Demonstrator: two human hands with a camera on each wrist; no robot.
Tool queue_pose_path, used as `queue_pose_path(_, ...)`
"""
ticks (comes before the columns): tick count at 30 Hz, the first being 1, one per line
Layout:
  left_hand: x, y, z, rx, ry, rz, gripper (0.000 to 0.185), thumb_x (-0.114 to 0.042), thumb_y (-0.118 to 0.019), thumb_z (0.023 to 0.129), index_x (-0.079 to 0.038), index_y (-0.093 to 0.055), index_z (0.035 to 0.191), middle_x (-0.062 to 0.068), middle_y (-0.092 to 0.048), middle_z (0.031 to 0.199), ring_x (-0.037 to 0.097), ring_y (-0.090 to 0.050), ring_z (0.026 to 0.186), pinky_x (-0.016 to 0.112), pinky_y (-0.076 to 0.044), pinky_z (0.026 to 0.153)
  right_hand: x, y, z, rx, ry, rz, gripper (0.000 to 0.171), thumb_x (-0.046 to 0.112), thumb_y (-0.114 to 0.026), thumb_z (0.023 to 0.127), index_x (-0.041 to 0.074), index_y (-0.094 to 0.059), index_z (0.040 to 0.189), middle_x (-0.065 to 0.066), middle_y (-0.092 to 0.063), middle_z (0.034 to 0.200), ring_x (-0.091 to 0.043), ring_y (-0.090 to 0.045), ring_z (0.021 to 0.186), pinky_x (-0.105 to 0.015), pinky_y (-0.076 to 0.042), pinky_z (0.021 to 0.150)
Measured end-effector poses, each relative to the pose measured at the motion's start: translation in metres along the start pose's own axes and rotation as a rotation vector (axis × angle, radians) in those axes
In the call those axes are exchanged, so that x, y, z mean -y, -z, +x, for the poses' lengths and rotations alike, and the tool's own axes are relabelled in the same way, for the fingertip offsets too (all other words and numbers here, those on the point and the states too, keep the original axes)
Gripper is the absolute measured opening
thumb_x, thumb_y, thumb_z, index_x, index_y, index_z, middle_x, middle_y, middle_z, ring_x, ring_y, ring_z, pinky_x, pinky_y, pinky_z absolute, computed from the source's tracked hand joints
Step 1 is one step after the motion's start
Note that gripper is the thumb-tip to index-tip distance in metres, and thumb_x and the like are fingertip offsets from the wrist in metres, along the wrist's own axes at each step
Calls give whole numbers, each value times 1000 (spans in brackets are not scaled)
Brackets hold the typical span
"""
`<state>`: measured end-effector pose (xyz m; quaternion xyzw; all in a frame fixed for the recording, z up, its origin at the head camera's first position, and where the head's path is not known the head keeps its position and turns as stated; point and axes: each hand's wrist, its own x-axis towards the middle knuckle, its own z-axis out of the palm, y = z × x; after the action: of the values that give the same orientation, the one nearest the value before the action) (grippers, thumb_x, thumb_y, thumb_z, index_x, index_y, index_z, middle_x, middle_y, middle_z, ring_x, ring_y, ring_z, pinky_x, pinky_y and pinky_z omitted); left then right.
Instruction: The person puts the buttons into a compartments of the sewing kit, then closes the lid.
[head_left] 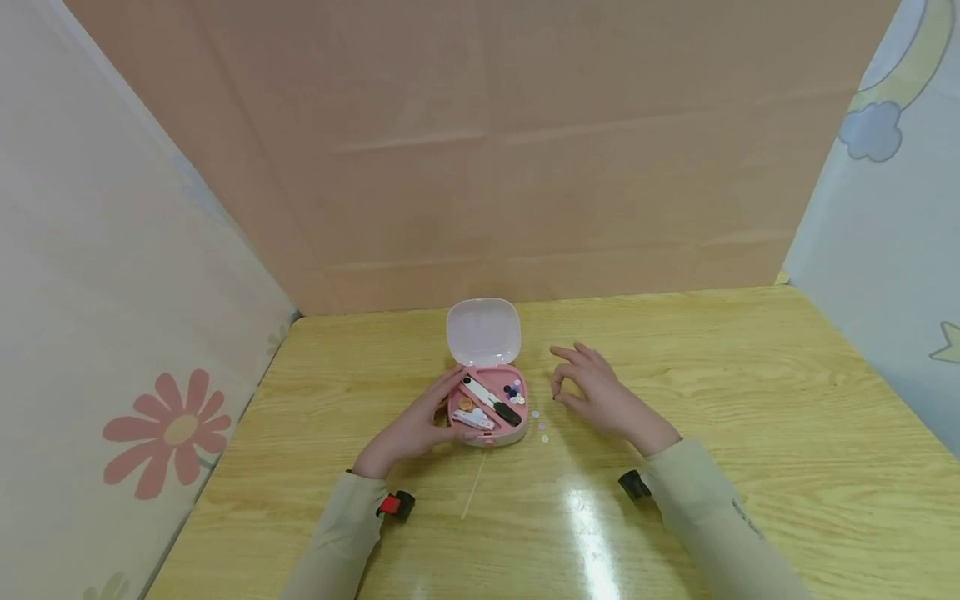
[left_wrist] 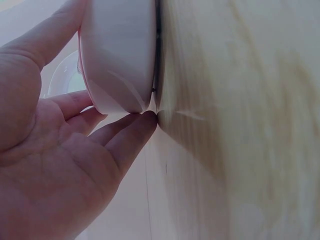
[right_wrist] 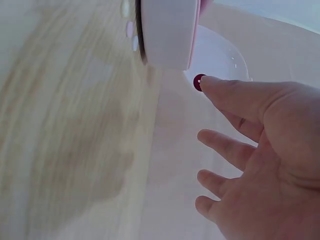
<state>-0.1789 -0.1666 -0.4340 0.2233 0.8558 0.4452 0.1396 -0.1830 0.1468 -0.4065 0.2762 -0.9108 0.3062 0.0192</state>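
An open pink sewing box lies on the wooden table, its pale lid standing up behind it. Inside are small black-handled scissors, white pieces and several buttons. My left hand holds the box's left side, thumb on the far edge and fingers along the near edge of the box. My right hand hovers just right of the box and pinches a small dark red button at its thumb tip. The other fingers are spread.
Three pale loose buttons lie on the table right of the box. A thin white thread runs toward me from the box's front. Cardboard and patterned panels wall in the table at the back and on both sides.
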Motion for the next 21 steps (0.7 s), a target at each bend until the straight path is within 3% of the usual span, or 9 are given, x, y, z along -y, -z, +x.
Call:
queue_pose_path(8, 1, 1, 1, 5, -5, 15, 89, -28, -76, 83, -25, -22, 153, -4, -13, 158, 20, -16, 142, 43, -23, 113, 10, 4, 9, -30, 42, -41, 21, 5, -73, 83, 18, -59, 77, -24, -44, 140, -52, -23, 133, -63, -10, 110)
queue_pose_path(15, -38, 7, -10, 14, -2, -4, 86, -14, -74, 85, -7, -22, 152, 14, -13, 158, 33, -16, 142, 49, -23, 112, 18, 6, 16, -15, 59, -66, 17, 6, -72, 84, 17, -60, 80, -19, -43, 143, -49, -22, 135, -63, -9, 110)
queue_pose_path(21, -9, 0, -2, -9, -11, 7, 88, -19, -76, 83, -18, -23, 153, 4, -13, 158, 27, -17, 142, 49, -24, 112, 24, 5, 21, -20, 80, -53, 18, 5, -73, 83, 17, -59, 79, -19, -44, 142, -48, -23, 135, -63, -9, 110)
